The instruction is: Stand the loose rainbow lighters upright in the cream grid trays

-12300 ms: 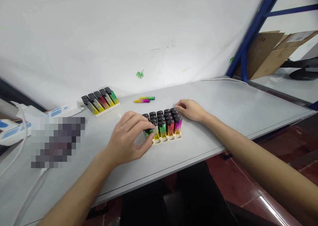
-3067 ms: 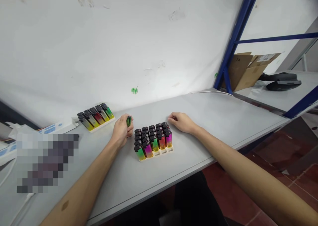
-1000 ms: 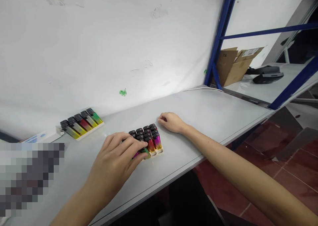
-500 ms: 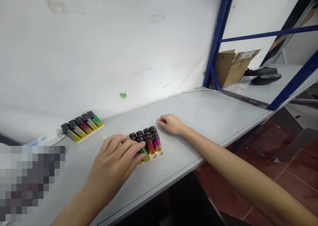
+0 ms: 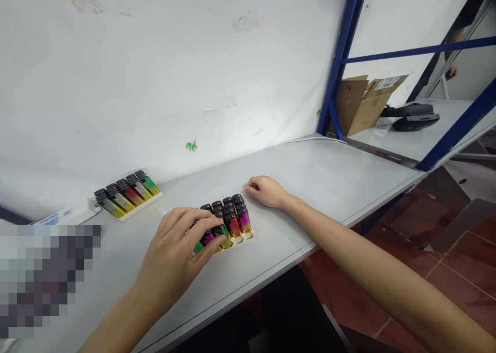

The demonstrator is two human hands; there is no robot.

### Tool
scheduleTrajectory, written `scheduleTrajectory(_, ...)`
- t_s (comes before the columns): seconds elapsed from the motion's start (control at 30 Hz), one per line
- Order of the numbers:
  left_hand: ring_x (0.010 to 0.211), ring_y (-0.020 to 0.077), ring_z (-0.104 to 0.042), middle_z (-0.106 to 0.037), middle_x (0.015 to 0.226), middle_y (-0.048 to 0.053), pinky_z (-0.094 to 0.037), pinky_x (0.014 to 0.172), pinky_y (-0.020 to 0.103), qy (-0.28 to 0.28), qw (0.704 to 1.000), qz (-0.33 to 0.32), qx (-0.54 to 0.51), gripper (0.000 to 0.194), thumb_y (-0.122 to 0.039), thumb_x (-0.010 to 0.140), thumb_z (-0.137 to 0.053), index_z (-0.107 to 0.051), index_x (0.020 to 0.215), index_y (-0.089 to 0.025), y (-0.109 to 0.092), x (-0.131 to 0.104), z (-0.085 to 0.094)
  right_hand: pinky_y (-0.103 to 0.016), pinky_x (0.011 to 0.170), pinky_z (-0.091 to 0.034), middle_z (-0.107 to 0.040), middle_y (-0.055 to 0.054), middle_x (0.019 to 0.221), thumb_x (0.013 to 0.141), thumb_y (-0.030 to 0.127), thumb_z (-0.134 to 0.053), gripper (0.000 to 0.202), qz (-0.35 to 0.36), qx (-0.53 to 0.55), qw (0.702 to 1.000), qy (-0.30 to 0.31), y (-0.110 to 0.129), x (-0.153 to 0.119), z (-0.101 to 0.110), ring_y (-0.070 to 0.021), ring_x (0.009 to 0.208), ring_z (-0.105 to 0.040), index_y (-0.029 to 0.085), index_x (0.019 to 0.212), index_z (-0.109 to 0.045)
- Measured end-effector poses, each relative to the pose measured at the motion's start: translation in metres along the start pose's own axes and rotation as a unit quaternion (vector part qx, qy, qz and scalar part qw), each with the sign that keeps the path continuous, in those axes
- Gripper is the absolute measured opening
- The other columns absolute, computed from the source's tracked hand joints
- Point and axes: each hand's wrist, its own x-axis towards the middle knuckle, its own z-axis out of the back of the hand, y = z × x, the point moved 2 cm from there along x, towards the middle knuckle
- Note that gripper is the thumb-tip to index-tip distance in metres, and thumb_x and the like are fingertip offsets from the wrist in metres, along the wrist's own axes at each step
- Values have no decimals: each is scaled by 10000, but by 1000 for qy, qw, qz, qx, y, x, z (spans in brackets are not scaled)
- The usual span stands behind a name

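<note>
My left hand point(image 5: 178, 244) reaches over the near tray of lighters, its thumb and fingers closed around a green lighter point(image 5: 222, 238). Black-topped lighters in red, purple and green stand in rows in the pale tray point(image 5: 248, 236). Bare slots show along the tray's near edge. Part of the tray's left side is hidden under this hand. Just beyond the tray's right corner, my right hand point(image 5: 267, 191) rests on the table with its fingers curled in. I see nothing in it.
A second tray of lighters point(image 5: 129, 195) stands by the wall at the left. Behind the blue metal frame point(image 5: 335, 68) at the right are an open cardboard box point(image 5: 362, 105) and a black device point(image 5: 416, 118). Part of another person shows at the far right.
The green lighter has shifted a little back and left, and a slot in front of it now shows. My left fingers have closed in more. My right hand has stayed put.
</note>
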Motion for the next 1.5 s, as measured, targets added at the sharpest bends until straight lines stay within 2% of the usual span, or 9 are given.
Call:
scheduleTrajectory(0.17,955,202,-574,-680,979,33,-488,864,359,-9,999,19,-30,126,-237,862,-691,-646,980,-228,-4,3,5,-257,686,-386,-718,-45,872,927,271,-527,183,4,-2,1000,-4,-1,0,-1,-153,772,-589,173,897,-679)
scheduleTrajectory(0.47,951,212,-584,-699,987,35,-473,875,388,-7,1000,4,-3,128,-245,871,-682,-645,990,-216,-1,3,4,-257,694,-388,-722,-46,892,932,282,-526,193,9,-3,1000,-6,-3,1,-2,-155,781,-593,174,909,-684)
scheduleTrajectory(0.67,957,221,-585,-702,996,41,-462,884,406,11,1000,17,4,119,-279,887,-662,-649,988,-217,2,2,5,-257,690,-386,-720,-43,886,932,281,-529,187,6,-8,1000,-1,-3,2,-2,-157,783,-593,180,911,-686)
scheduleTrajectory(1.17,894,203,-600,-718,947,14,-452,884,412,29,1000,-6,8,61,-270,891,-653,-683,926,-230,-1,7,13,-258,692,-394,-723,-43,880,931,275,-530,178,1,-1,1000,0,-1,0,0,-156,774,-595,180,895,-677)
scheduleTrajectory(1.5,913,234,-600,-716,964,55,-471,808,403,16,997,-37,60,100,-239,882,-648,-659,964,-183,-9,3,3,-255,682,-388,-721,-34,864,929,272,-532,177,3,-7,1000,-2,-3,0,-1,-154,764,-594,186,896,-683)
